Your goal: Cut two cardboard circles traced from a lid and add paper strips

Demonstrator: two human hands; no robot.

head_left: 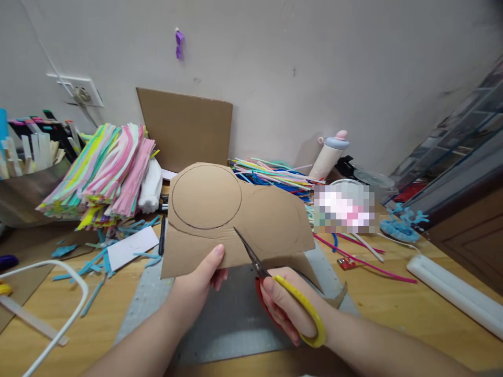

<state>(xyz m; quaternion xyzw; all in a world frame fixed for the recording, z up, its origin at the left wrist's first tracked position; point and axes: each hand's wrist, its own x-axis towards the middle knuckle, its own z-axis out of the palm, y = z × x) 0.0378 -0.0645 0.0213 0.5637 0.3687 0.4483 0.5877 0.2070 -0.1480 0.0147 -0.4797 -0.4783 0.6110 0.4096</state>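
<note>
Left hand (202,273) pinches cardboard (271,220); right hand (287,299) grips scissors (259,268) that seem to straddle its near edge

We've cardboard (275,220) in our L hand (200,275) at 7 o'clock, scissors (258,267) in our R hand (288,303) at 5, blades over cardboard's bottom edge; fuzzy bundles (106,173) at 9, bottle (327,161) approx. 2.

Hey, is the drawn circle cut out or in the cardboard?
In the cardboard: the circle is a dark drawn outline, with cardboard showing beyond it below and at right.
</note>
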